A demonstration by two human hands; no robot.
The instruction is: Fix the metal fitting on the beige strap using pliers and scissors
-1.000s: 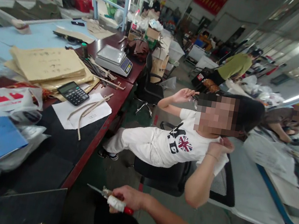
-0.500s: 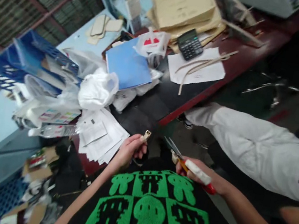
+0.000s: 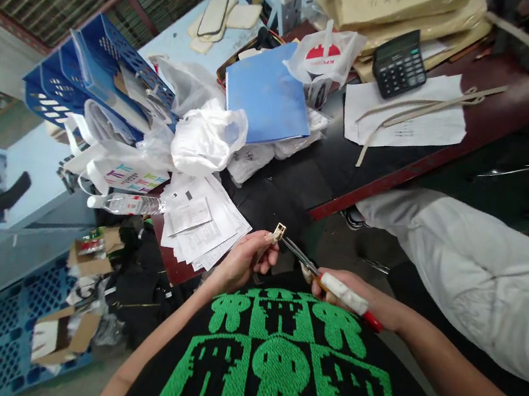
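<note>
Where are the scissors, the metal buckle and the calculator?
scissors (image 3: 326, 280): head view, on the white-wrapped handle in the right hand (image 3: 354, 294).
metal buckle (image 3: 279, 231): head view, on the small frame pinched by the left hand (image 3: 246, 262).
calculator (image 3: 399, 63): head view, on its keypad.

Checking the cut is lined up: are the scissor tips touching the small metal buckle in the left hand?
Touching. In the head view the scissors held by the right hand reach the metal buckle pinched in the left hand, no gap showing.
</note>
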